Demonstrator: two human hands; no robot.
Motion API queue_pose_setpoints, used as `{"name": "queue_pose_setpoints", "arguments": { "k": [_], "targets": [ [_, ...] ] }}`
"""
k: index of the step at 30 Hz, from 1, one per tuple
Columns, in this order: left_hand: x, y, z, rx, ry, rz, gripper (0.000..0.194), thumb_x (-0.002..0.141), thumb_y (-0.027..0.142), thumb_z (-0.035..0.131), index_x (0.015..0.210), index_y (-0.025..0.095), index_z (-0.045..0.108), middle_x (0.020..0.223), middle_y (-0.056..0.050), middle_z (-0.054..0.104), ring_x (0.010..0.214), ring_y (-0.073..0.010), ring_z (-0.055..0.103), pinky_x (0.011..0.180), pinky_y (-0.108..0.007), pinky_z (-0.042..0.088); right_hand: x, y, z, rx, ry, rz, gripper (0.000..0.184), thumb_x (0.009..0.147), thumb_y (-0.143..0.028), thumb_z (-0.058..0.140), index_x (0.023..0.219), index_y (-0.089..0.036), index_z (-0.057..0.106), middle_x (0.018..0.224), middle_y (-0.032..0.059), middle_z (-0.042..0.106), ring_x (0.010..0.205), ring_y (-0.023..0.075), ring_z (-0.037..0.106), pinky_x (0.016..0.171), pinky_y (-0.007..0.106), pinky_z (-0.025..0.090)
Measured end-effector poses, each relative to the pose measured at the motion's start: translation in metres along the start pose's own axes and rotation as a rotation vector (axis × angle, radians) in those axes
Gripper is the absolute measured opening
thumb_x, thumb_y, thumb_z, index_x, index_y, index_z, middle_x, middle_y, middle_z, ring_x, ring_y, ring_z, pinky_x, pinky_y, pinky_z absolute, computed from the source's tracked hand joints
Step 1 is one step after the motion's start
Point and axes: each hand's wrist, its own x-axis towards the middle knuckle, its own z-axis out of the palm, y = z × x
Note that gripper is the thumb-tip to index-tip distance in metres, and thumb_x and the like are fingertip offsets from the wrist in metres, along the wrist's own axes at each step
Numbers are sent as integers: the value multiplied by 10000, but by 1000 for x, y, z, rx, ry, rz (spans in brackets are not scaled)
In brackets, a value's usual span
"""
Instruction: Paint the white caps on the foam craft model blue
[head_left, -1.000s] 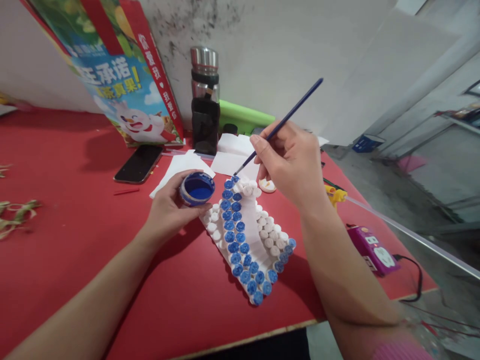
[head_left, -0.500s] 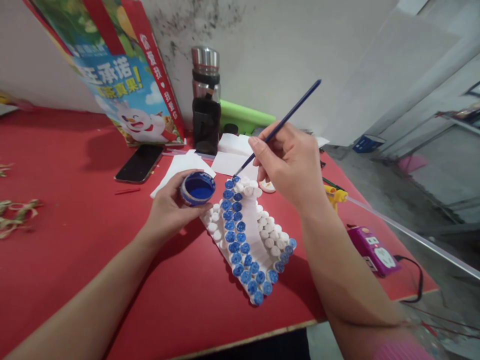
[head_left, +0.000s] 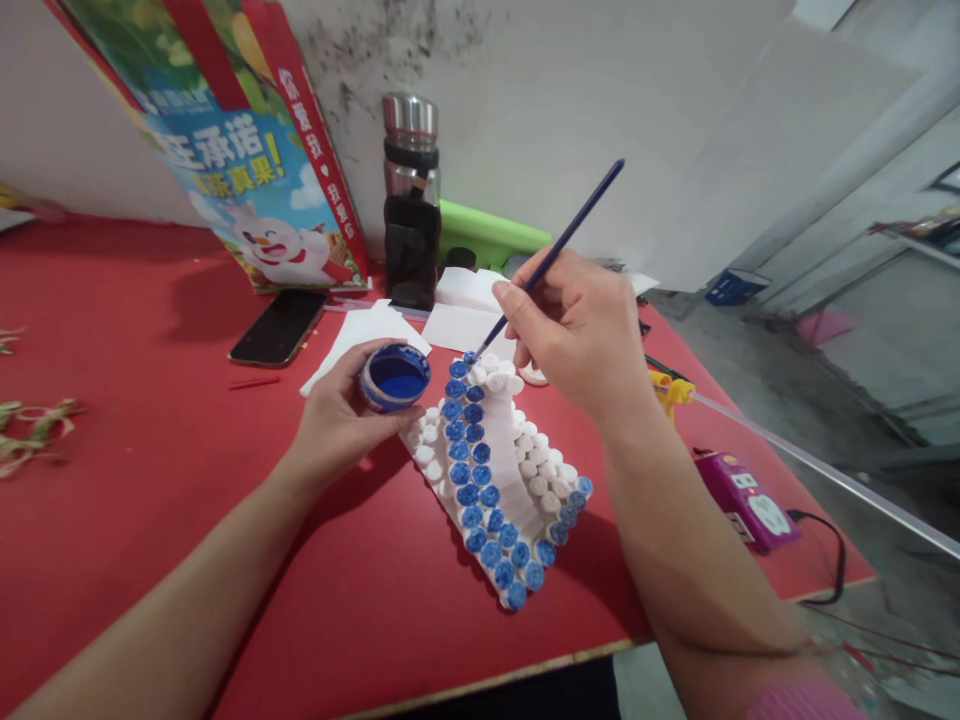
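My left hand [head_left: 341,405] is closed around a small open jar of blue paint [head_left: 395,378], tilted so the paint shows inside. Pinched in my right hand [head_left: 577,325] is a thin dark blue paintbrush [head_left: 574,225], its tip down at the far end of the craft piece. That craft piece [head_left: 506,450] is a white base lined with small rolled paper coils, with a bare white strip curving down the middle. Coils along the left of the strip and the near edge are blue [head_left: 480,475]; those on the right [head_left: 544,470] and far left are mostly white.
Behind stand a black flask [head_left: 412,210], white papers [head_left: 469,310] and a printed bag [head_left: 277,200]. A phone [head_left: 277,328] lies to the left. On the right are a yellow glue gun [head_left: 673,390] and a purple power socket [head_left: 750,505] on the red table [head_left: 337,610].
The brush tip has shifted slightly right and down, and its upper end has swung left. My left hand and the jar have barely moved.
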Motion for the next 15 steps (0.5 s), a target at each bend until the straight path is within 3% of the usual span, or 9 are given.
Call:
{"name": "queue_pose_setpoints", "arguments": {
  "k": [10,15],
  "targets": [
    [0,-3,1,-13,-12,-4,777,649,436,1072,1318,230,737,1385,-124,801,1273,-386,766,1140,-548,641,4,7,-3,23,49,-17,237,1050,-371,725,878,-276,593,717,-15,590,736,202,683,667,355,571],
    [0,-3,0,-3,-11,3,755,656,440,1071,1306,242,741,1410,-114,792,1316,-388,747,1199,-565,606,4,6,-4,29,7,4,272,1021,-358,777,856,-281,576,716,-21,592,706,190,644,643,340,548]
  ]
}}
